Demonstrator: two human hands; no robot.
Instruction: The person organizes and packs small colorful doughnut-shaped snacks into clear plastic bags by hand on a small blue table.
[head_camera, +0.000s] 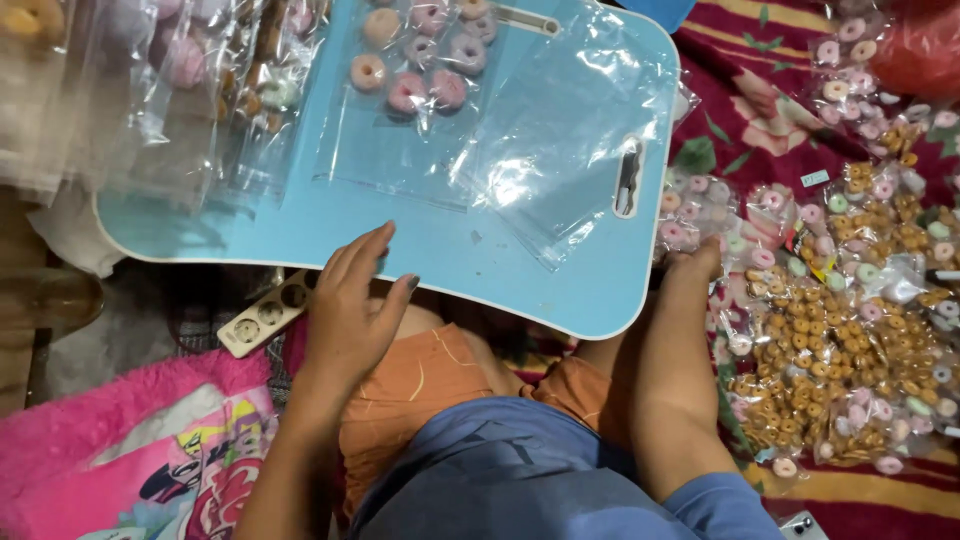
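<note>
Pink cartoon-print cushion (150, 460) lower left; cream power strip (262, 318) beside it; red floral rug (770, 90).

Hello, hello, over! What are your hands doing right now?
Left hand open, resting on blue lap table edge. Right hand reaching into packed candy bags, grip hidden. Empty clear bags lie on table.

near strip of light-blue lap tray (300, 235): bare, passable beside left hand (350, 300) | tray middle and far end: blocked by loose clear plastic bags (560, 150) and bag of pink ring sweets (420, 70) | tray's right: heap of filled snack packets (850, 330) crowds right hand (695, 262) | tray's left: clear wrappers (150, 90) overhang edge
</note>
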